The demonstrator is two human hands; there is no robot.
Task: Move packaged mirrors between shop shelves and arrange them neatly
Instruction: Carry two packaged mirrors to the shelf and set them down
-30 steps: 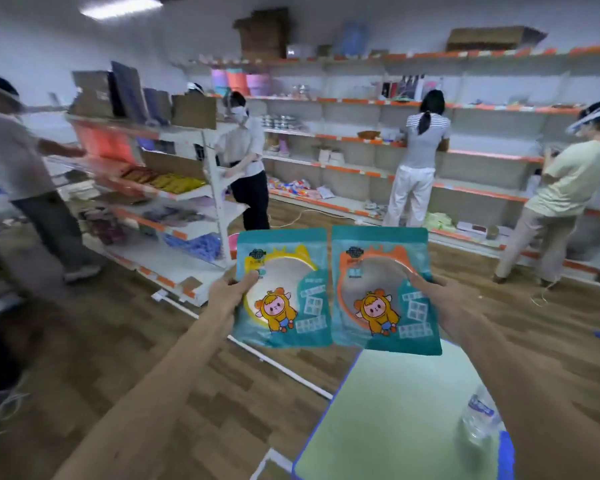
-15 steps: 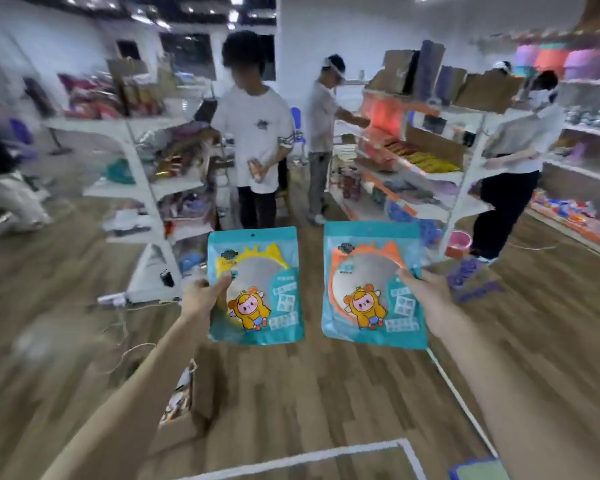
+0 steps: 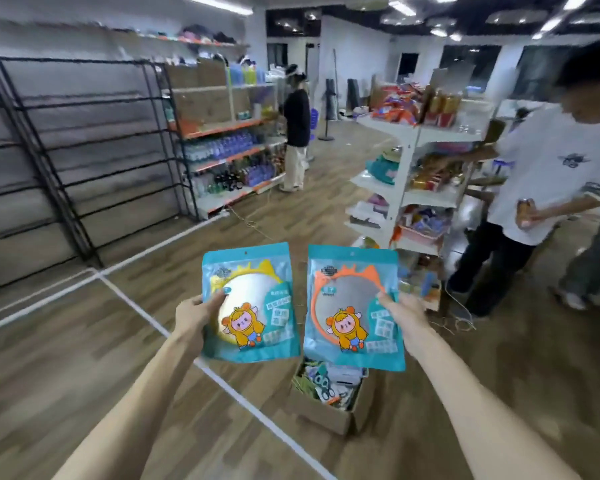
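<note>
Both packs are in the air out front, over the wood floor [image 3: 84,358]; neither is on a shelf.

- Left grip [image 3: 194,317] pinches the yellow-rimmed mirror pack [image 3: 253,306] at its left edge, thumb on the front face.
- Right grip [image 3: 405,320] pinches the orange-rimmed mirror pack [image 3: 352,310] at its right edge, the same way.
- The packs are side by side, apart and roughly upright.

Materials: glossy teal plastic pouch with a clear window. Inside is a round flat mirror in a moulded rim with little points on top, and a cartoon figure is printed low on the front.

Handling, as judged:
- Light. Each hangs from a one-sided pinch without sagging, so the disc likely stiffens the pouch.
- The film looks slick, so pinch through it onto the rim, not the loose margin.
- The mirror face is probably breakable, so set it down rather than drop it.
- The flat shape should line up easily in a row.
</note>
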